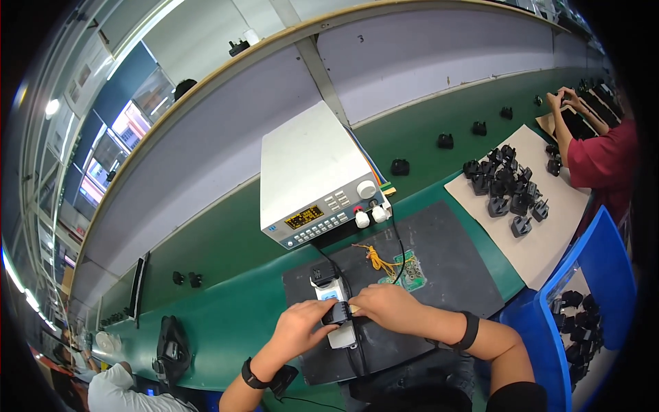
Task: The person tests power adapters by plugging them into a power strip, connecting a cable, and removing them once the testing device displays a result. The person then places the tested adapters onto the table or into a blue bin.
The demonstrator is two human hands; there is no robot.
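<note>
A white power strip (342,336) lies on the dark mat in front of me, with a black plug (322,275) seated at its far end. My left hand (302,328) is closed around a black power adapter (336,314), thumb and fingers on its sides, over the middle of the strip. Whether the adapter's pins are in a socket is hidden. At the adapter's right side my right hand (384,305) pinches a small pale-yellow piece, mostly covered by the fingers. Black cables run past the strip.
A white electronic test instrument (312,178) stands behind the dark mat (446,250). Green circuit boards (412,271) and yellow wire (374,257) lie right of the strip. Several black adapters cover a cardboard sheet (473,199); more fill a blue bin (549,302). A co-worker in red (604,154) works far right.
</note>
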